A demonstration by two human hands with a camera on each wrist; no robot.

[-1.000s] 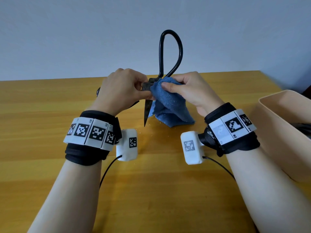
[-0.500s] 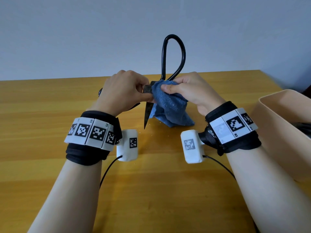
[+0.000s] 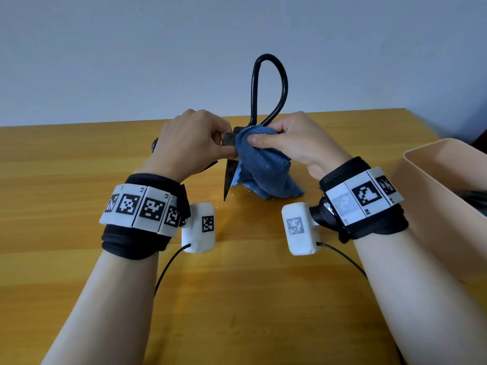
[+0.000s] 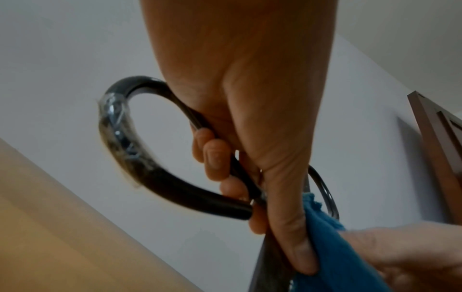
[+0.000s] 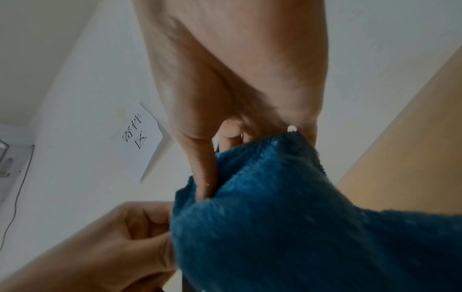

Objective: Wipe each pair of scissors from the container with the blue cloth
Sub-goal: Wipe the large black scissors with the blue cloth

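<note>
The scissors [image 3: 266, 101] are held above the bench [image 3: 79, 159], blade tip down, one black handle loop raised against the wall. The left hand [image 3: 189, 146] grips them: in the left wrist view its fingers [image 4: 215, 158] curl round the other handle loop, thumb laid along the blade. That loop is mostly hidden behind the hand in the head view. The right hand [image 3: 297, 143] pinches the blue cloth [image 3: 263, 169] against the scissors near the pivot; the pivot and upper blade are covered by cloth. The cloth's lower folds hang to the bench. In the right wrist view the cloth [image 5: 287, 217] fills the frame and blocks the blade. The container [image 3: 432, 185] stands at the right, cut off by the frame edge; its contents are hard to make out.
</note>
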